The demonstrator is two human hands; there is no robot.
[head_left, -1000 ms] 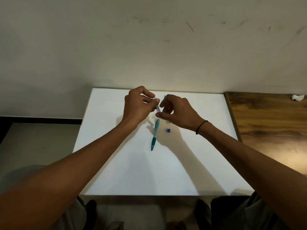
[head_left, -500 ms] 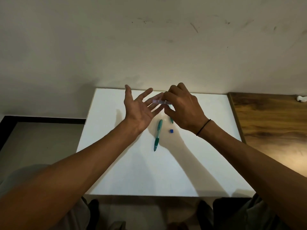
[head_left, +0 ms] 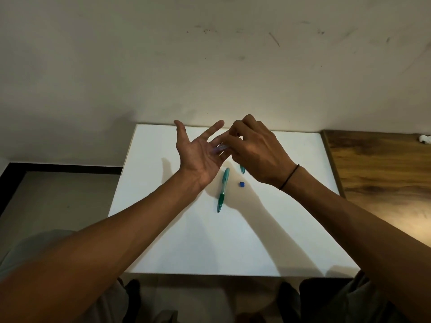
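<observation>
While right hand [head_left: 254, 150] pinches clear tube [head_left: 219, 149] over left hand [head_left: 200, 157], palm flat, fingers spread, pen assembly looks mid-step; next, probably seat tube in teal barrel [head_left: 223, 187].

Pen barrel [head_left: 223, 187] teal-green, darker green grip. Small cube [head_left: 241, 184] blue. Board [head_left: 210, 241] plain white. Side table [head_left: 382, 169] brown woodgrain. Wristband [head_left: 290, 177] black. Held tube [head_left: 219, 149] clear, bluish tint.
</observation>
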